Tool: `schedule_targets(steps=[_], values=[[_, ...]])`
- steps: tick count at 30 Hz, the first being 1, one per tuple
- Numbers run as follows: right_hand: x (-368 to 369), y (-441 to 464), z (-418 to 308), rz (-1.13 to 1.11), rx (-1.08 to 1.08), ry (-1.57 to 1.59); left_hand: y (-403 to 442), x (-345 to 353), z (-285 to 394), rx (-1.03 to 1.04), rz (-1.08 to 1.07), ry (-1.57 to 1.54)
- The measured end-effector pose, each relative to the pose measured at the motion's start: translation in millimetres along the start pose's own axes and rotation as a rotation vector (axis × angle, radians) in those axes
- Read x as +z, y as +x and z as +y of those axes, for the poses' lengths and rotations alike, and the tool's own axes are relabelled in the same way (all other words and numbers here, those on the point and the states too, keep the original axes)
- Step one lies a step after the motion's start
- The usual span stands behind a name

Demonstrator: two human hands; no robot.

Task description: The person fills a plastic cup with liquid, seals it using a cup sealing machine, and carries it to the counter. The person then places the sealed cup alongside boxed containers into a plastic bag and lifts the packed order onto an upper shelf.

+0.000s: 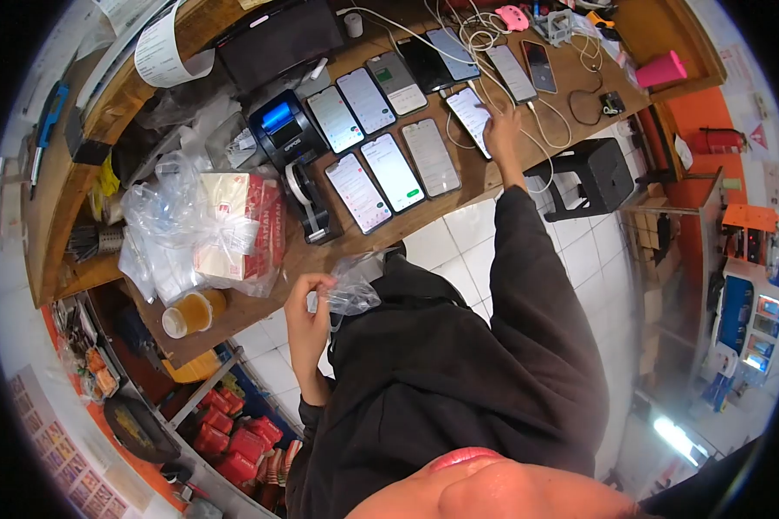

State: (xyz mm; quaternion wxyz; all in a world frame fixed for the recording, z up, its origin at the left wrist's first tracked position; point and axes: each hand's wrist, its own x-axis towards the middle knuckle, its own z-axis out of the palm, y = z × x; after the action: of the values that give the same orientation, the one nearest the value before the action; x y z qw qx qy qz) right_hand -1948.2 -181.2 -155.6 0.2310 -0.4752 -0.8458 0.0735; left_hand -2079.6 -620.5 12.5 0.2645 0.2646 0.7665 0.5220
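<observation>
My left hand (305,313) is closed on a crumpled clear plastic bag (355,290), just in front of the wooden table's edge. On the right, my right hand (502,134) grips the right side of a smartphone (467,117) with a lit white screen. Several other phones lie face up to its left, among them one with a white screen and green button (391,173), one showing a list (357,192) and a dim grey one (431,156). Behind my right hand lies another phone (511,73), near white charging cables (485,43).
A black label printer (286,130) and a tape dispenser (310,203) stand left of the phones. Further left are a red and white box (234,221) in clear plastic and a cup of amber drink (195,313). A black stool (589,177) stands on the tiled floor.
</observation>
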Motion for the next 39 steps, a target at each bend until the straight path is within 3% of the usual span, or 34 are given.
schedule_targets(steps=[2,3,5,9,13,16,18,20,22,25,28,29,36,37,39], values=[[5.3,21.7,-2.9,0.007,-0.289,0.045,1.1,0.0,1.9,-0.007,-0.023,0.010],[10.4,29.6,0.1,0.006,-0.288,0.046,1.3,-0.1,3.4,-0.009,-0.024,0.011],[21.6,40.7,12.8,-0.183,-0.062,0.103,1.9,-0.5,5.8,-0.011,-0.013,0.019],[37.8,39.8,47.3,-0.275,0.115,0.412,2.8,-0.3,2.5,-0.035,-0.007,-0.003],[36.9,30.6,44.3,-0.268,0.062,0.253,5.1,1.5,3.9,-0.023,-0.034,0.022],[45.6,29.9,49.1,-0.122,0.099,0.250,8.6,3.6,8.1,-0.018,-0.047,0.028],[43.3,30.5,54.8,0.134,0.119,0.425,9.2,4.5,8.8,-0.016,-0.053,0.028],[45.3,25.6,63.7,0.215,0.171,0.568,9.6,5.5,8.9,-0.022,-0.055,0.023],[29.7,12.4,64.8,0.118,0.317,0.704,9.8,6.8,8.3,-0.022,-0.054,0.022],[17.8,-10.9,63.7,0.142,0.414,0.753,9.5,7.3,7.3,-0.019,-0.049,0.019],[26.8,-32.5,84.7,-0.047,0.354,0.895,9.8,8.0,6.5,-0.014,-0.040,0.017],[18.9,-36.4,86.2,-0.137,0.299,0.811,9.9,8.6,6.3,-0.012,-0.037,0.017],[9.4,-39.0,91.4,-0.294,0.436,0.948,16.1,18.2,4.6,0.003,-0.084,0.000],[4.7,-39.6,91.6,-0.351,0.538,0.996,17.1,19.5,4.1,0.024,-0.102,0.012],[5.9,-39.9,85.4,-0.305,0.479,0.968,19.0,21.0,4.5,0.048,-0.119,0.025]])
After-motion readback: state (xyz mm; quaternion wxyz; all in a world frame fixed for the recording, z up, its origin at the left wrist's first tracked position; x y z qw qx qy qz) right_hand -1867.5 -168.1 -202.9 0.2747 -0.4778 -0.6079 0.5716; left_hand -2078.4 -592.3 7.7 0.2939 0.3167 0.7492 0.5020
